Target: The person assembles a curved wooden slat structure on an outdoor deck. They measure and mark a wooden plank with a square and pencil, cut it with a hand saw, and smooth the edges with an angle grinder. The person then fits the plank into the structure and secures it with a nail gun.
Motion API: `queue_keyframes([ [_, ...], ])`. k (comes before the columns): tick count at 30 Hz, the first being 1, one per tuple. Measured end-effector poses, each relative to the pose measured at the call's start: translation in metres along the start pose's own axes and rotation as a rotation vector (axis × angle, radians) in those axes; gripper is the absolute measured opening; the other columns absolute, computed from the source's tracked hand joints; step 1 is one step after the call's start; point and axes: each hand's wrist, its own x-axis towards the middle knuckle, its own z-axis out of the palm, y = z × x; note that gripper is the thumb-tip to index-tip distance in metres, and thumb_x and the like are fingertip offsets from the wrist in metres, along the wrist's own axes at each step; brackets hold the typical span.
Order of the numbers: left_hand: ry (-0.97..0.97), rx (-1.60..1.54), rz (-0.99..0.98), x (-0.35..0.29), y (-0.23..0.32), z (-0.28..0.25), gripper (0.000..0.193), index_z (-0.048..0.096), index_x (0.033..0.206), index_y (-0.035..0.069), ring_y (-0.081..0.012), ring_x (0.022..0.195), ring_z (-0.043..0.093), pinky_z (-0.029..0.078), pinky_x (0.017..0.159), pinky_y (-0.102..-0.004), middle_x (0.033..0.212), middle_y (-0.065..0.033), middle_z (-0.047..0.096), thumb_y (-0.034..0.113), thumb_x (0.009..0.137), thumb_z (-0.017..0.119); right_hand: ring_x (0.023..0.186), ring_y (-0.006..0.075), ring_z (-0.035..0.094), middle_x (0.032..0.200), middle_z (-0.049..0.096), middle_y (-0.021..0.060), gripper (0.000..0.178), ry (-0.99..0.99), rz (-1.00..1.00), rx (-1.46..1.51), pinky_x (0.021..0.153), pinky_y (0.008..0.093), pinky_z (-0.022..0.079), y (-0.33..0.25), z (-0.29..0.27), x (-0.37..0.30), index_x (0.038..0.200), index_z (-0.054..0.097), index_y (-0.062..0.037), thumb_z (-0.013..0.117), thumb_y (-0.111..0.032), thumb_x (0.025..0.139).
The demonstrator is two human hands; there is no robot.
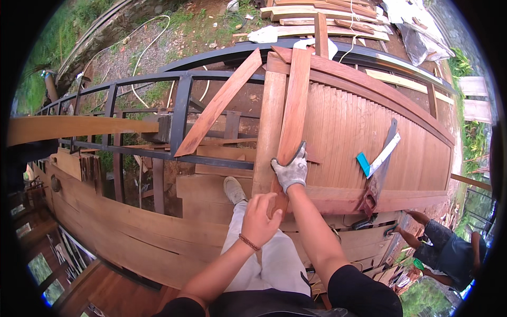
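A reddish-brown wooden board (pixel 297 100) lies lengthwise away from me over the left part of a slatted wooden door panel (pixel 343 121). My right hand (pixel 291 170), in a grey-white glove, grips the board around its edges partway along. My bare left hand (pixel 260 216), with a beaded bracelet at the wrist, closes round the board's near end; some of its fingertips are hidden. To the right on the panel lie a handsaw (pixel 376 185) with a brown handle and a square (pixel 381 156) with a blue stock, partly over the saw blade.
A second board (pixel 222 103) leans across the black metal frame (pixel 182 111) on the left. Long planks (pixel 132 211) run beneath, near my feet. Stacked timber (pixel 327 21) lies at the far side. Another person (pixel 449 251) works at the right. A hose (pixel 138 66) curves over the ground.
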Motion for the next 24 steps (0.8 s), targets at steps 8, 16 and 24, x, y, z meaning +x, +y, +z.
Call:
queue_keyframes([
  [8, -0.867, -1.827, 0.35, 0.014, 0.131, -0.092, 0.027, 0.064, 0.103, -0.002, -0.0134, 0.077, 0.055, 0.043, 0.069, -0.0292, 0.086, -0.006, 0.061, 0.021, 0.091, 0.059, 0.134, 0.0428, 0.035, 0.142, 0.038, 0.0298, 0.107, 0.105, -0.084, -0.317, 0.115, 0.0471, 0.029, -0.021, 0.027, 0.0, 0.15, 0.023, 0.0051, 0.076, -0.048, 0.073],
  [16, -0.941, -2.293, 0.206, -0.008, 0.128, -0.097, 0.046, 0.066, 0.098, -0.008, -0.0165, 0.06, 0.052, 0.036, 0.053, -0.0278, 0.087, -0.0133, 0.067, 0.037, 0.086, 0.063, 0.135, 0.0446, 0.032, 0.142, 0.037, 0.0299, 0.106, 0.173, -0.161, -0.184, 0.116, 0.0481, 0.027, -0.016, 0.043, -0.006, 0.15, 0.023, 0.0052, 0.079, -0.04, 0.071],
  [24, -1.186, -2.299, -0.025, -0.014, 0.121, -0.107, 0.049, 0.063, 0.098, -0.009, -0.0139, 0.061, 0.05, 0.035, 0.053, -0.0267, 0.087, -0.0108, 0.065, 0.039, 0.085, 0.066, 0.135, 0.043, 0.033, 0.143, 0.038, 0.0291, 0.103, 0.146, -0.173, -0.173, 0.115, 0.0459, 0.029, -0.029, 0.051, 0.004, 0.148, 0.026, 0.0061, 0.078, -0.039, 0.071],
])
